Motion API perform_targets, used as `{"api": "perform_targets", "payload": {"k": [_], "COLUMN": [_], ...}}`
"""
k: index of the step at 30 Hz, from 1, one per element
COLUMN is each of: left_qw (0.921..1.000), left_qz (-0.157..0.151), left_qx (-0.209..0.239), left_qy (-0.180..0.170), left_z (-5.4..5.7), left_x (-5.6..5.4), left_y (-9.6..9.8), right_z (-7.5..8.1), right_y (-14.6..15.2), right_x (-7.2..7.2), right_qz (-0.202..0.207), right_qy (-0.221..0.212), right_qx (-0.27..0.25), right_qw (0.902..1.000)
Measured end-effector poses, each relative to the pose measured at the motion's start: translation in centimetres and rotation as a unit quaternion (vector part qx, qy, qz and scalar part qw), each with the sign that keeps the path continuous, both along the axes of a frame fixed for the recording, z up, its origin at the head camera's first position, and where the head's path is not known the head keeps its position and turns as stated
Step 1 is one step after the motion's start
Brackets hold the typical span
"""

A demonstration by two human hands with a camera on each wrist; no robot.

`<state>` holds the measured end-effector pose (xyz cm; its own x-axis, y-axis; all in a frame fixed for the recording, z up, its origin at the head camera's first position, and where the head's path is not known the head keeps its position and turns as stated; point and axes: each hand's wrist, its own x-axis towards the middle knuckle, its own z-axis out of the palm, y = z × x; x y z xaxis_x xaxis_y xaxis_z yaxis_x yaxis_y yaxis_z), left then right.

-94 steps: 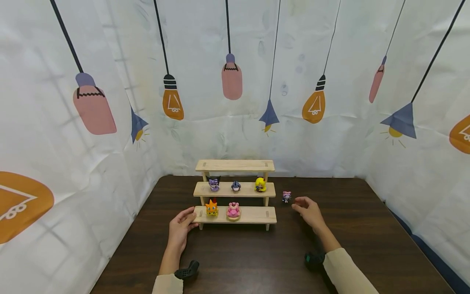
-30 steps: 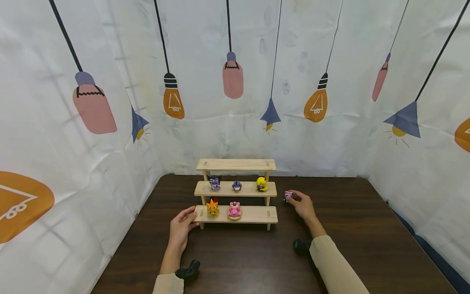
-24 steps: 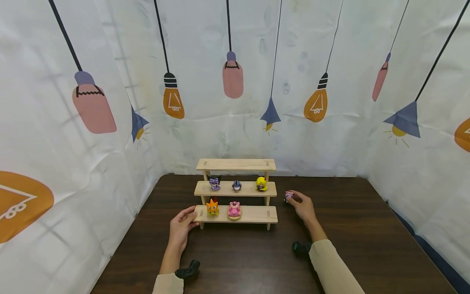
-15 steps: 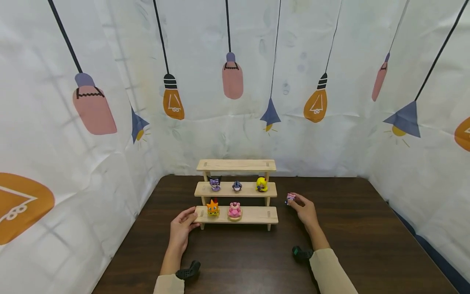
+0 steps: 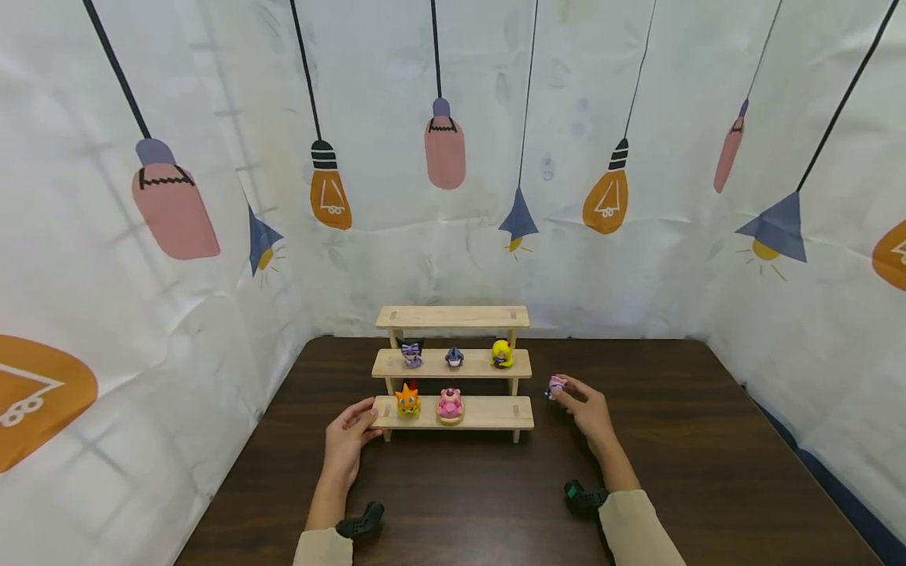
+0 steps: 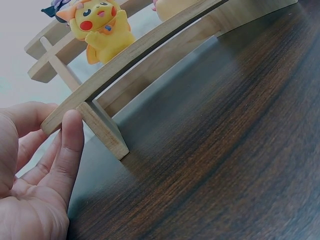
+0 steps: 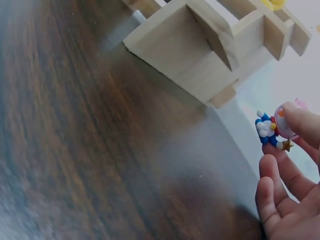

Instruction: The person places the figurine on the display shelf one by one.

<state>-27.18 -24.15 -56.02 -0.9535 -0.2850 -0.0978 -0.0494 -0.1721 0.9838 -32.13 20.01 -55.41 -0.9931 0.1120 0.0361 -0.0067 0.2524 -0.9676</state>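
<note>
My left hand (image 5: 345, 444) grips the left end of the lowest board on a three-step wooden display stand (image 5: 491, 414), thumb at the front edge in the left wrist view. To the right of the stand, my right hand (image 5: 591, 413) pinches a small figurine (image 7: 266, 127) between thumb and fingers. It has a pink head and a blue-and-white body, and is tilted in the right wrist view; the thumb covers part of its head. On the lowest board are a yellow figurine in an orange hood (image 6: 102, 32) and a pink bear figurine (image 5: 450, 407).
Along the middle board stand a purple figurine with dark ears (image 5: 411, 354), a small blue figurine (image 5: 454, 358) and a yellow-haired figurine (image 5: 502, 355). The stand is on a dark wood table (image 5: 453, 503), with a lamp-print cloth (image 5: 396, 267) behind and at both sides.
The right hand has moved from beside the pink-headed figurine to pinching it, and the figurine has tilted. The left hand has kept its grip on the stand.
</note>
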Motion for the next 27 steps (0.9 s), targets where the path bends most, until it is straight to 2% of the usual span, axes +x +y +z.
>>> {"api": "perform_targets", "payload": {"k": [6, 15, 21, 27], "left_qw": [1.0, 1.0, 1.0, 1.0], "left_qz": [0.002, 0.0, -0.002, -0.001], "left_qx": [0.001, 0.001, 0.003, 0.001], "left_qy": [0.0, -0.002, -0.002, -0.002], "left_z": [0.1, 0.2, 0.2, 0.1], "left_x": [-0.1, 0.1, 0.2, 0.1], "left_y": [0.0, 0.1, 0.1, 0.1], "right_z": [1.0, 3.6, 5.2, 5.9], "right_y": [-0.4, -1.3, -2.0, -3.1], "right_x": [0.3, 1.6, 2.4, 2.8], "right_qz": [0.009, 0.029, 0.056, 0.09], "right_qy": [0.014, 0.054, 0.087, 0.111], "right_qx": [0.013, 0.014, 0.025, 0.042], "right_qw": [0.9998, 0.998, 0.9943, 0.9888]}}
